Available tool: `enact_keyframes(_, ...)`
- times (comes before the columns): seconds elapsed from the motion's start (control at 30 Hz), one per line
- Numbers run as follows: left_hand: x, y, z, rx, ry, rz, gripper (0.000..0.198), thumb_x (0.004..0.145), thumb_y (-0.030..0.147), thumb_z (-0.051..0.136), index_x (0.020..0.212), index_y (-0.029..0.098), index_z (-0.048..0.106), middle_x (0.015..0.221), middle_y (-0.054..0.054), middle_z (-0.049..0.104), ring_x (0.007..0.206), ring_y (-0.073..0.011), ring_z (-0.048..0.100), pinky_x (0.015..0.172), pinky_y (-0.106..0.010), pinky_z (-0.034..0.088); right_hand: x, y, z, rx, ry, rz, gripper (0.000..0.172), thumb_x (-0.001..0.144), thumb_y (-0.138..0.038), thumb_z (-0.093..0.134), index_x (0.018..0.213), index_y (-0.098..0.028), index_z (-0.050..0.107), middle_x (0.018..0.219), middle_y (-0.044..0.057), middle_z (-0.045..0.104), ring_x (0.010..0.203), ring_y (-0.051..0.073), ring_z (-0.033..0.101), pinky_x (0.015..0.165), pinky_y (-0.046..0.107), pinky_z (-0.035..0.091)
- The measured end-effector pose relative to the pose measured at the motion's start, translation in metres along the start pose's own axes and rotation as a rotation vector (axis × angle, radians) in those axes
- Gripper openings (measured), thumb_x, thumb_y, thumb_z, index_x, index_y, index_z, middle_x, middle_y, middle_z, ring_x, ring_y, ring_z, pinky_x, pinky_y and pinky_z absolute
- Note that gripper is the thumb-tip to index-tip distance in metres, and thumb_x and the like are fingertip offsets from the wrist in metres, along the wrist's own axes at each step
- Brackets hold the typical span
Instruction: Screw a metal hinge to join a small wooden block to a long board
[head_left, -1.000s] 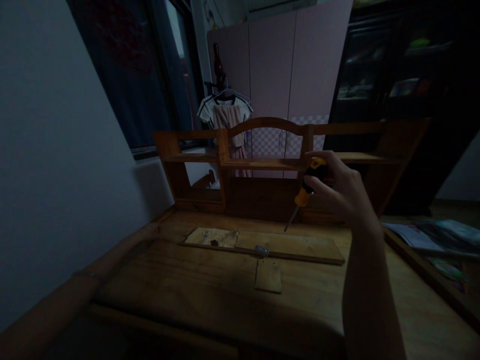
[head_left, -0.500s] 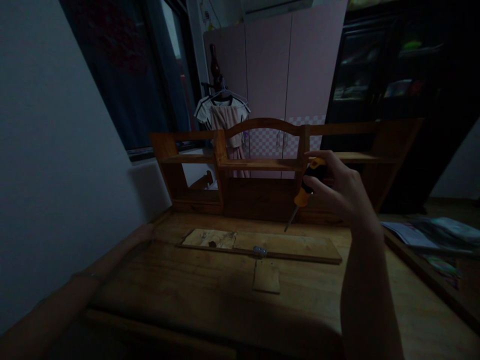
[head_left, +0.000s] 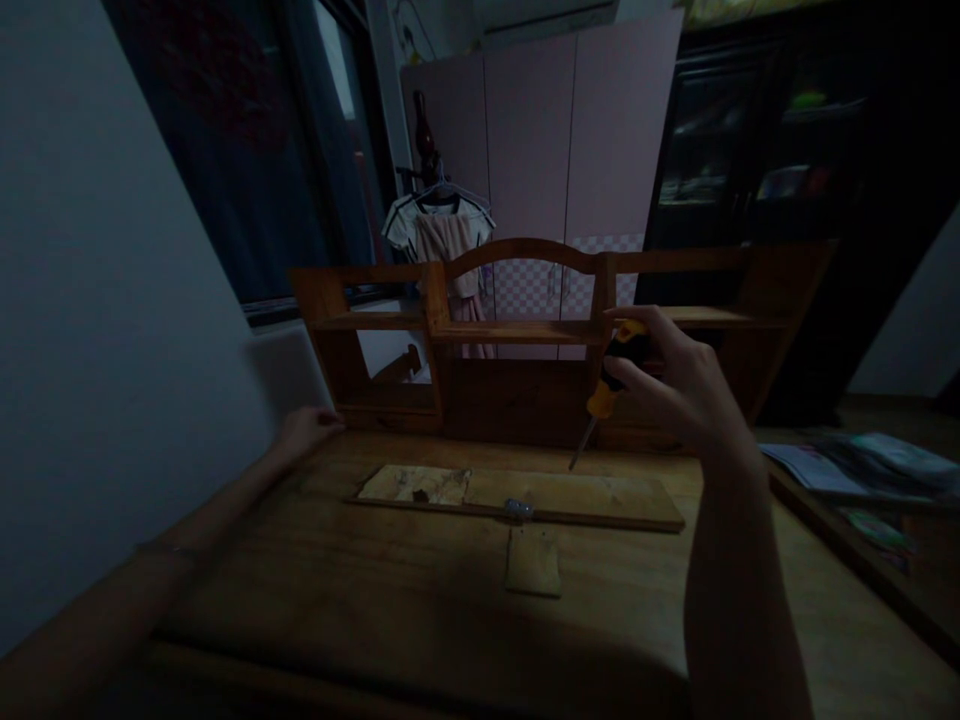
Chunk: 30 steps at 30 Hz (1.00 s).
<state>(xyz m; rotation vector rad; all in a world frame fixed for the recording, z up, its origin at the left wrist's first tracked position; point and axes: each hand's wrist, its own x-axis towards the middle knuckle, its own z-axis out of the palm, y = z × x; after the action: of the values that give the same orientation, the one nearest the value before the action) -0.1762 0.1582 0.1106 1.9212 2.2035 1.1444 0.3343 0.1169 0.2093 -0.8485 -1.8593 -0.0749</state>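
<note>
In my right hand [head_left: 686, 375] I grip a screwdriver [head_left: 621, 365] by its yellow and black handle. Its metal shaft points down and left, its tip above the desk. My left hand [head_left: 304, 435] is at the desk's far left edge, beside the lower left corner of the wooden shelf unit [head_left: 525, 332]. Its fingers look pressed together; what they hold, if anything, is too dark to make out. A long wooden board [head_left: 577, 492], its left part rough and peeled, lies across the desk. A metal hinge [head_left: 519, 509] joins its front edge to a small square wooden piece [head_left: 533, 562].
The wooden desk [head_left: 360, 570] meets a pale wall [head_left: 150, 400] on the left. Papers or magazines [head_left: 862, 465] lie at the right behind a raised edge. Behind the shelf unit hang clothes [head_left: 442, 230], before a pink wardrobe [head_left: 529, 150]. A dark cabinet [head_left: 750, 140] stands at the right.
My left hand, dim and blurred before, has moved forward and slightly right to the shelf unit's left corner. My right hand keeps the screwdriver in nearly the same place.
</note>
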Motion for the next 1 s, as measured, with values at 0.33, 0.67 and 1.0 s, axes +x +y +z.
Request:
enact_keyframes(0.33,-0.092,0.164,0.176,-0.661,-0.369,0.337,0.017,0.081,0.032,0.073,0.089,0.018,0.073,0.089,-0.002,0.071,0.083,-0.016,0.066,0.078,-0.024,0.05,0.004,-0.003,0.024,-0.022,-0.112,-0.026,0.04,0.089,-0.022,0.061,0.128,-0.022,0.054,0.102,0.002,0.064,0.087,0.021,0.063,0.069,0.026,0.049)
enact_keyframes(0.67,-0.114,0.143,0.198,-0.626,-0.369,0.47,0.01,0.087,0.027,0.068,0.093,0.02,0.073,0.097,-0.001,0.07,0.093,-0.0142,0.065,0.085,-0.024,0.048,0.005,-0.001,0.037,-0.062,-0.118,-0.059,0.041,0.087,-0.023,0.06,0.127,-0.019,0.055,0.099,0.005,0.063,0.085,0.023,0.062,0.069,0.029,0.049)
enact_keyframes(1.0,-0.119,0.143,0.206,-0.6,-0.411,0.519,0.012,0.087,0.03,0.07,0.094,0.022,0.074,0.094,0.0,0.071,0.089,-0.014,0.065,0.083,-0.025,0.047,0.007,-0.004,0.041,-0.113,-0.12,-0.077,0.04,0.084,-0.023,0.06,0.124,-0.017,0.058,0.095,0.005,0.064,0.08,0.023,0.062,0.068,0.031,0.048)
